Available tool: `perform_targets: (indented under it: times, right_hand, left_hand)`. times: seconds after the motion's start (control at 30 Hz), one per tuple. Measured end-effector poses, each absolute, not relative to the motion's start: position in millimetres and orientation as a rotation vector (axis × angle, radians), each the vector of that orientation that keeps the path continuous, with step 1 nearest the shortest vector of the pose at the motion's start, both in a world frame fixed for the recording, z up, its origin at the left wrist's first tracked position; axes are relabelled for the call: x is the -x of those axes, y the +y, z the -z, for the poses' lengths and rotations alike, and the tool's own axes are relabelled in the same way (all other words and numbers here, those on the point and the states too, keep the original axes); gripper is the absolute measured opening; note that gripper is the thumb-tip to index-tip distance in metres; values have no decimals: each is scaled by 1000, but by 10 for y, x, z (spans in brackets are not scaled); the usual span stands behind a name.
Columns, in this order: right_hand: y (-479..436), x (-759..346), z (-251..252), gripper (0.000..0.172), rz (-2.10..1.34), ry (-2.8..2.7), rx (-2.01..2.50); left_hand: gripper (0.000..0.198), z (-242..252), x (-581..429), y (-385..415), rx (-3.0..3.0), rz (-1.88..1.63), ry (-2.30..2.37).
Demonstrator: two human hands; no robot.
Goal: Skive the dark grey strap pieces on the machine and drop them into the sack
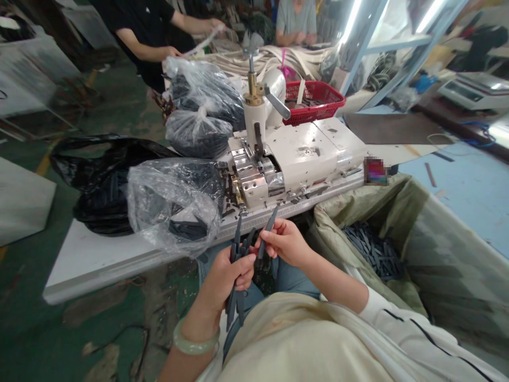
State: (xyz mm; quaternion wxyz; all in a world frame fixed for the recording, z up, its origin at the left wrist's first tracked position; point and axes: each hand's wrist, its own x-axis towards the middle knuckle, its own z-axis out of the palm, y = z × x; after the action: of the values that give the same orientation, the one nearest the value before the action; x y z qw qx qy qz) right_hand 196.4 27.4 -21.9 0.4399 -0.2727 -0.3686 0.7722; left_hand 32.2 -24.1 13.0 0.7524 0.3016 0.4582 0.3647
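A bunch of dark grey strips (237, 252) is clasped in my left hand (226, 276), their ends sticking out above and below the fist. Close beside it, my right hand (285, 241) pinches a single dark strip (268, 228) between thumb and fingers, its tip pointing up toward the machine. Both hands are over my lap, just in front of the table edge. Beyond them stands a cream skiving machine (314, 154) with a metal working head (251, 178). Dark scraps lie on its top and around its base.
Left of the machine, a clear plastic bag (175, 201) and a black bag (103, 196) hold dark strips. Tied clear bags (202, 106) stand behind. A green sack (330, 212) with many strips is at my right. Behind are a red basket (318, 109) and two people.
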Motion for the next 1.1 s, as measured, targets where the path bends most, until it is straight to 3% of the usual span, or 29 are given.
perform_targets:
  times: [0.5, 1.1]
  right_hand:
    - [238, -1939, 177, 31, -1836, -898, 851]
    - [241, -2012, 196, 31, -2043, -695, 516]
  left_hand:
    - [29, -120, -358, -259, -671, -800, 1001]
    - [25, -148, -384, -274, -660, -804, 1006]
